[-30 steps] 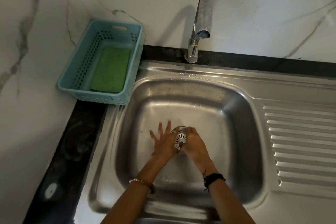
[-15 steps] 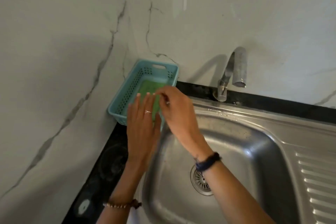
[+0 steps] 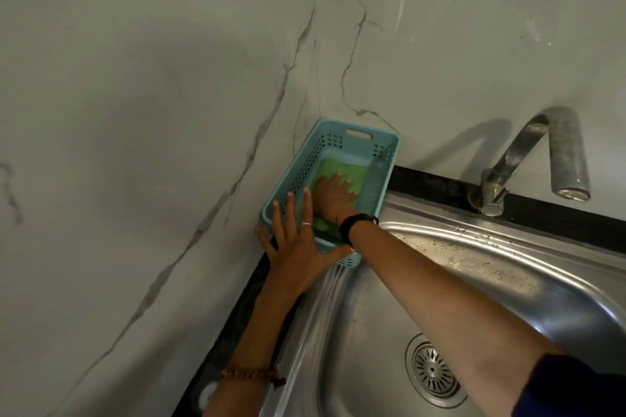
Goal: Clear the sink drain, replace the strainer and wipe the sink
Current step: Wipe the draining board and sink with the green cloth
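Left hand: we found it spread flat, fingers apart, pressed against the near-left corner of the teal basket, palm on the outside wall and thumb lying along the near rim. It clasped nothing; it only bore on the basket. We noted a ring on one finger and a beaded bracelet at the wrist.

The basket itself sat in the corner where two marble walls met, on the black counter strip, its near end just beside the sink's left edge.

Right hand: we saw it reached down inside the basket, fingers extended and lying flat on the green sponge, touching it. We could not tell whether it had any grasp on the sponge; the fingers looked released rather than curled. A dark band circled that wrist, and the forearm crossed over the sink's back-left corner.

Right of the arms lay the steel sink, its rim beaded with water drops. We recorded the strainer seated in the drain at the basin floor, well apart from both hands. Farthest right stood the faucet, spout hanging over the basin.
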Demonstrator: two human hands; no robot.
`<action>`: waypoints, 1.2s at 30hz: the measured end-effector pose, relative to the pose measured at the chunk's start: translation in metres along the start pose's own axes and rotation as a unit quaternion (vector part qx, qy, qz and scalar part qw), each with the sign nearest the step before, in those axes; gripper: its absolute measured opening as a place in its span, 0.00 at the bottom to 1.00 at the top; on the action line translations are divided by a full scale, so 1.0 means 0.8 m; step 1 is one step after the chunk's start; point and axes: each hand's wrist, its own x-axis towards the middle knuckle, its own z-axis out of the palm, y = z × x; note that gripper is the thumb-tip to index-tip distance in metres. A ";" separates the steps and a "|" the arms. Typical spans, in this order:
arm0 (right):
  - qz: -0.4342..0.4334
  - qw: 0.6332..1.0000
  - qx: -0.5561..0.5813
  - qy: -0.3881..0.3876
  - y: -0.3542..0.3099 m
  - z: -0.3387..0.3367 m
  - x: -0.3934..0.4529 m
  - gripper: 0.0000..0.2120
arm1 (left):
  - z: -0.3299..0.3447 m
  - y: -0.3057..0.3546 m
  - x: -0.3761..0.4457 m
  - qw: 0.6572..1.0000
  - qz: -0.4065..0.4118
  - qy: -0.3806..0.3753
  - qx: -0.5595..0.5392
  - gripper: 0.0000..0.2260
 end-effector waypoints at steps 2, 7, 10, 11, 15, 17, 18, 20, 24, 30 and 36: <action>-0.019 0.998 -0.040 0.038 0.003 -0.001 -0.001 0.26 | -0.003 0.003 0.001 1.000 -0.003 -0.005 0.003 0.52; -0.094 0.976 0.167 0.101 0.041 -0.051 -0.021 0.14 | -0.009 0.012 -0.001 1.000 -0.026 -0.015 0.011 0.53; -0.068 0.868 0.484 0.089 0.070 -0.095 -0.060 0.12 | -0.011 0.013 -0.003 0.999 -0.031 -0.023 0.005 0.55; -0.065 0.807 0.582 0.078 0.081 -0.106 -0.077 0.12 | -0.012 0.015 -0.004 0.999 -0.031 -0.020 0.006 0.59; -0.104 0.554 0.826 0.006 0.148 -0.115 -0.154 0.18 | 0.000 0.032 -0.010 0.995 0.058 0.043 0.065 0.60; -0.118 0.461 0.879 0.038 0.182 -0.096 -0.187 0.14 | 0.011 0.047 -0.012 0.987 0.122 0.053 0.090 0.54; -0.113 0.436 0.891 0.065 0.196 -0.080 -0.200 0.11 | 0.016 0.054 -0.013 0.983 0.140 0.043 0.108 0.50; -0.077 0.442 0.888 0.099 0.219 -0.043 -0.212 0.14 | 0.027 0.062 -0.012 0.976 0.143 0.017 0.164 0.43; -0.001 0.464 0.884 0.059 0.237 0.007 -0.207 0.17 | 0.021 0.071 -0.010 0.975 0.122 0.038 0.180 0.15; -0.033 0.573 0.807 0.137 0.226 0.024 -0.158 0.20 | 0.002 0.077 -0.011 0.980 0.122 0.100 0.120 0.12; -0.050 0.933 0.244 0.260 0.191 0.047 -0.072 0.41 | 0.006 0.080 -0.017 0.985 0.107 0.094 0.092 0.11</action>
